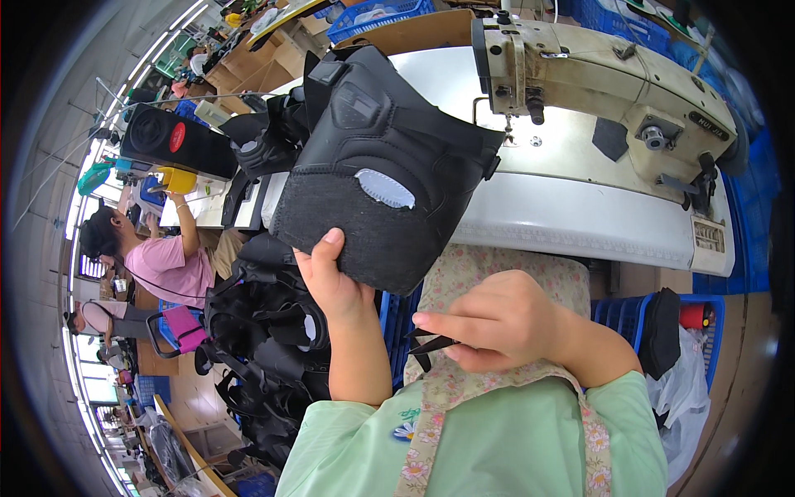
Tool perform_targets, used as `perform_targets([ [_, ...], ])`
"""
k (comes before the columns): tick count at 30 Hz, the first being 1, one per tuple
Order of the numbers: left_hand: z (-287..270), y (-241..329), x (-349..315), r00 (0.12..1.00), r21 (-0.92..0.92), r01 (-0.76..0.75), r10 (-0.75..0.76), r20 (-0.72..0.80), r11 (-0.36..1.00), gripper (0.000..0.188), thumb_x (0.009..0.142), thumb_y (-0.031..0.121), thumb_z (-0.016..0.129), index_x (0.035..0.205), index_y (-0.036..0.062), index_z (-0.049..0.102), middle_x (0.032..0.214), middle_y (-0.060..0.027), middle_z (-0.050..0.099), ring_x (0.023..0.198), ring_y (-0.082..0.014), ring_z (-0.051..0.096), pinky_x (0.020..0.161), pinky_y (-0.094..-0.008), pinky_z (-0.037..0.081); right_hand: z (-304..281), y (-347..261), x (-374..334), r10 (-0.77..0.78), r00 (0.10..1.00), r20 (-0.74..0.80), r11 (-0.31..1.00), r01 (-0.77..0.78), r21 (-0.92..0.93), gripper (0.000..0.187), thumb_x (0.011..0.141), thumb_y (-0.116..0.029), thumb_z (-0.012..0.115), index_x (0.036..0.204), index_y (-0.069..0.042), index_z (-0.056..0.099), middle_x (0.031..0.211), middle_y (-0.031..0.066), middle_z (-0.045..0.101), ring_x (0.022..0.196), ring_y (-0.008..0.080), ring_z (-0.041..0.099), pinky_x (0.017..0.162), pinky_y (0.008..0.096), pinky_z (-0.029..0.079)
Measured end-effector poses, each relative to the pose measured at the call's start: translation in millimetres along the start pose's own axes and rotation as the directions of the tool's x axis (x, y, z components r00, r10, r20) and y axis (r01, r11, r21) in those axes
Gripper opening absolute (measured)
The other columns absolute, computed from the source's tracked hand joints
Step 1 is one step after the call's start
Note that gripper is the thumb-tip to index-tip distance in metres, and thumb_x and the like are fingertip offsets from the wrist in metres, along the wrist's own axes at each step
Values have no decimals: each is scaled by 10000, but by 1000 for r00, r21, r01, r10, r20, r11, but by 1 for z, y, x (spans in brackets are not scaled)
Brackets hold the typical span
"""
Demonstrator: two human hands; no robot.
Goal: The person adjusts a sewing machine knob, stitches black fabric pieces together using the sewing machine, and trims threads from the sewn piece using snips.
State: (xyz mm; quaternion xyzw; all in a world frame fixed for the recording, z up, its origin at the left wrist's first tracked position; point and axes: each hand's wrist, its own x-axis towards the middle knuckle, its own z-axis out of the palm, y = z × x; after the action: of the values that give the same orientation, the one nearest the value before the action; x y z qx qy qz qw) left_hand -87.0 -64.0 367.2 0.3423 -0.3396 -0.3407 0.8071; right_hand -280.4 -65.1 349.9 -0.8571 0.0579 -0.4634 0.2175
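Observation:
My left hand [331,273] grips the lower edge of a black padded sewn piece [364,236], its thumb lying on the front. This piece stands tilted in front of the sewing machine, showing stitched seams, a moulded panel, side straps and an oval pale patch. Lower and to the right, my right hand [501,319] is closed around small black thread snips [426,346], whose pointed blades stick out to the left. The snips are apart from the padded piece. The fingers of my left hand behind the piece are hidden.
A white sewing machine [596,74] stands at the back right, with a dark fabric scrap [610,139] on its bed. More black padded pieces [269,323] are heaped at the left. A blue crate [714,352] sits at the right. Another person [170,257] works at the far left.

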Motion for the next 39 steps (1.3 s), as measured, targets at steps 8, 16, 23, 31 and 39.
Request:
perform_targets([
  [8, -3, -3, 6, 988, -113, 122, -131, -78, 986, 400, 757, 139, 533, 1125, -16, 511, 1098, -155, 567, 1007, -269, 568, 894, -381, 455, -9, -6, -5, 26, 1000, 14, 999, -26, -34, 463, 681, -135, 636, 1135, -58, 593, 685, 16, 576, 479, 154, 527, 423, 275, 406],
  [16, -18, 4, 16, 933, -132, 264, -288, -214, 955, 521, 757, 216, 561, 1188, -62, 472, 1207, -185, 509, 1109, -333, 500, 943, -466, 412, -21, -1, -38, 449, 816, -365, 889, -369, 270, 311, 782, -116, 533, 1080, -31, 502, 847, 106, 555, 692, 236, 567, 625, 342, 444],
  [23, -26, -4, 25, 946, -145, 263, -285, -154, 954, 495, 774, 216, 576, 1180, -52, 484, 1212, -182, 507, 1104, -324, 503, 944, -474, 410, -185, 71, -143, 469, -221, -855, 779, -352, 519, 150, 818, -189, 643, 785, -99, 528, 540, -62, 406, 417, 37, 340, 360, 197, 240],
  [31, -15, -6, 23, 946, -198, 274, -301, -123, 941, 475, 776, 213, 582, 1157, -59, 497, 1189, -184, 523, 1083, -324, 519, 937, -455, 424, -248, 126, -180, 94, -144, -985, 564, -808, 172, 384, 737, -275, 740, 920, 4, 551, 649, 32, 570, 527, 101, 525, 518, 224, 425],
  [39, -15, -8, 28, 941, -139, 265, -288, -179, 954, 527, 785, 247, 568, 1199, -64, 469, 1240, -188, 491, 1129, -333, 489, 970, -459, 395, -251, 124, -169, 108, -152, -982, 625, -758, 186, 289, 732, -223, 726, 786, -22, 526, 570, 6, 529, 440, 103, 481, 443, 249, 404],
])
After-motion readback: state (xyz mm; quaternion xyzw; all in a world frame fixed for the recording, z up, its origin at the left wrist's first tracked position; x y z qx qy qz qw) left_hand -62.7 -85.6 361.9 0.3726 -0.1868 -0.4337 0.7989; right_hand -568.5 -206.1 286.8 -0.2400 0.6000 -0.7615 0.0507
